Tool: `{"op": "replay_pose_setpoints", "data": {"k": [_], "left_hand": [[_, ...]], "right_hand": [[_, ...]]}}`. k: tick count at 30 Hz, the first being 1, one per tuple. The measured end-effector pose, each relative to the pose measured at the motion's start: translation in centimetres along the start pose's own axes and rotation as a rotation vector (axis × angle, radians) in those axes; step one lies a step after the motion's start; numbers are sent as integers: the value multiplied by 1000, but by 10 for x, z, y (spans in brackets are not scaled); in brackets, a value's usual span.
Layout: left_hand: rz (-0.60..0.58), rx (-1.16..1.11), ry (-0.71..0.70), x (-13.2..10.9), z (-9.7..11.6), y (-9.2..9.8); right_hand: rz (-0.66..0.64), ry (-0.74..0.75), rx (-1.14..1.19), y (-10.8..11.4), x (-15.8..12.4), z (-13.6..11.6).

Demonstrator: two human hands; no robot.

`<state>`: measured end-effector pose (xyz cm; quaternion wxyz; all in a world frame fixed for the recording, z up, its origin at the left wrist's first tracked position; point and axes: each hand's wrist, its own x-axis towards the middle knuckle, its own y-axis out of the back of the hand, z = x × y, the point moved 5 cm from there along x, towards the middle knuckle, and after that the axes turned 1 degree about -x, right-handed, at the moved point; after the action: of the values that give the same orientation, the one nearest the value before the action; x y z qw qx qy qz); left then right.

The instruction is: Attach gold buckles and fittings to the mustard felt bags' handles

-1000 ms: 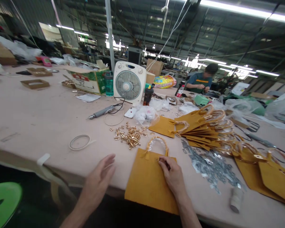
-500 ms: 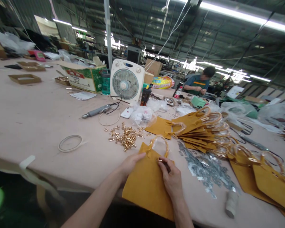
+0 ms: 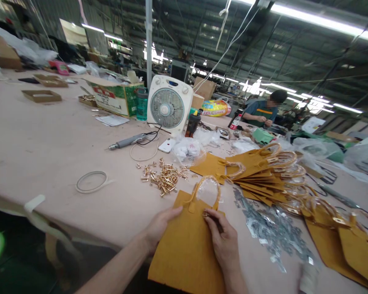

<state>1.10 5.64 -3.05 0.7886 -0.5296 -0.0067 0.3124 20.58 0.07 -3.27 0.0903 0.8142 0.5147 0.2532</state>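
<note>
A mustard-yellow bag panel (image 3: 188,249) with a plastic-wrapped loop handle (image 3: 218,188) lies at the table's front edge, partly over it. My left hand (image 3: 161,224) grips its left side, thumb on top and fingers hidden beneath. On the right side, my right hand (image 3: 223,234) pinches a small gold metal piece (image 3: 205,214) against the panel near the handle's base. Beyond the bag is a pile of gold fittings (image 3: 165,177). Grey metal plates (image 3: 271,226) are scattered to its right.
Stacked yellow bags (image 3: 260,175) lie to the right. Farther back are an electric screwdriver (image 3: 127,141), a phone (image 3: 167,145), a fan (image 3: 170,104) and a box (image 3: 110,96). A ring (image 3: 91,181) sits left. A person (image 3: 260,110) works across the table.
The bag and both hands appear slightly lower, with the bag's near edge shifted left. The surroundings have shifted right in view. My right hand still pinches the gold piece.
</note>
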Motion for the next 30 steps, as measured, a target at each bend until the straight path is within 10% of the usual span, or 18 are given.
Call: {"op": "replay_pose_setpoints", "data": {"k": [30], "left_hand": [[-14,14,-75,-4,2,-10]], "right_hand": [[-20,415,-326,-5,-4,-39]]}}
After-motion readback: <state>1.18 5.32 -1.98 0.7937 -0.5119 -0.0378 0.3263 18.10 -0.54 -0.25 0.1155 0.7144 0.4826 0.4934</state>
